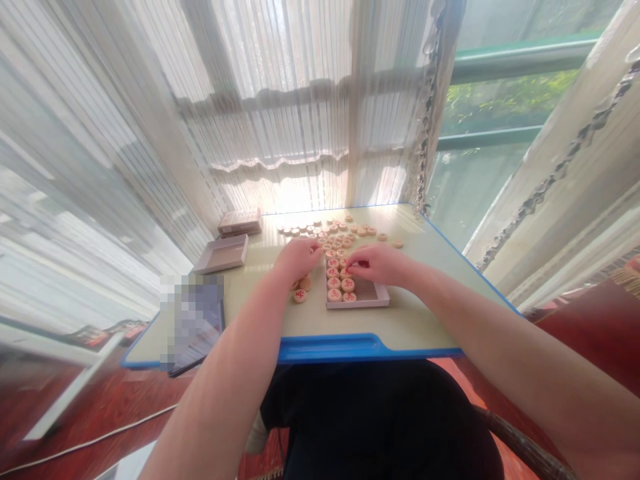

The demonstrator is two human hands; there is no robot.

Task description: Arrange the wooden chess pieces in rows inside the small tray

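Observation:
A shallow box (pixel 360 305) holds round wooden Chinese chess pieces (pixel 334 283) with red characters, lying in two columns at its left side. My right hand (pixel 377 265) reaches over the box from the right, its fingers pinched at a piece in the second column. To the left of the box's far end is my left hand (pixel 299 257), fingers drawn together by the loose pieces; whatever they hold is too small to make out. Under that hand lie a few pieces, one a red-marked chess piece (pixel 299 295). Many more loose pieces (pixel 337 245) spread across the table beyond the box.
An open box lid (pixel 223 255) and a closed box (pixel 241 221) sit at the table's far left. Nearer, a tablet (pixel 200 320), partly blurred out, overhangs the front left edge. The table (pixel 430 320) has a blue rim; sheer curtains (pixel 300 133) hang behind it.

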